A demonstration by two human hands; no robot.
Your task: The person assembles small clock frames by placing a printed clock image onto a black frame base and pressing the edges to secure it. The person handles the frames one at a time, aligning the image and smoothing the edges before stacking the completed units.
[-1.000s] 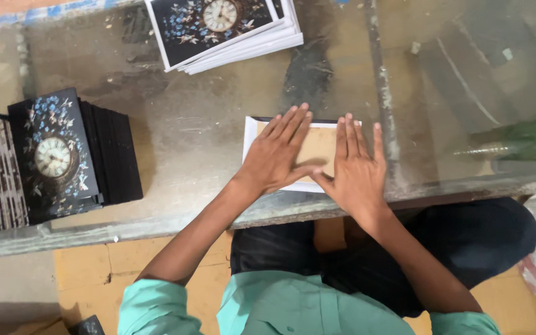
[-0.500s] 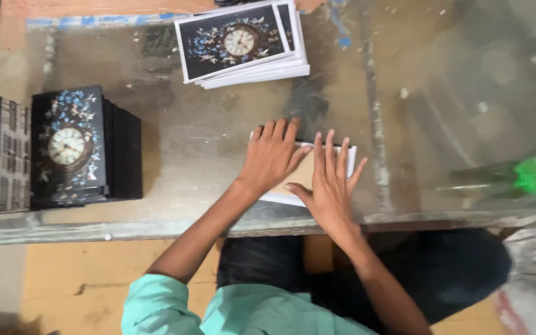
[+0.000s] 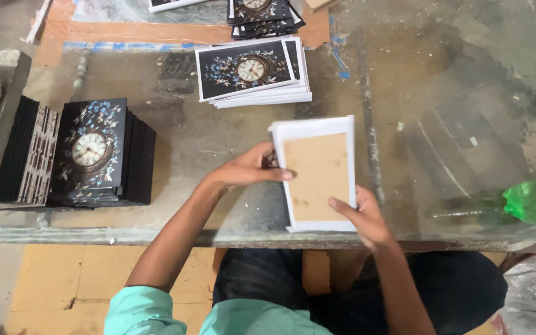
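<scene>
- The glass-topped desk (image 3: pixel 218 142) is carrying a black clock-panel stack (image 3: pixel 94 155) at nine o'clock and a printed clock-card pile (image 3: pixel 252 71) at twelve.
- A white-edged brown board (image 3: pixel 317 174) is lying at centre.
- The left hand (image 3: pixel 249 170) is pinching the board's left edge.
- The right hand (image 3: pixel 364 217) is gripping its lower right corner, fingers curled.

Both hands, left (image 3: pixel 252 169) and right (image 3: pixel 362 214), gripping a white-edged brown panel (image 3: pixel 317 175) over the glass table (image 3: pixel 454 93), clock stacks (image 3: pixel 97 152) left, green bottle (image 3: pixel 531 200) right.
</scene>
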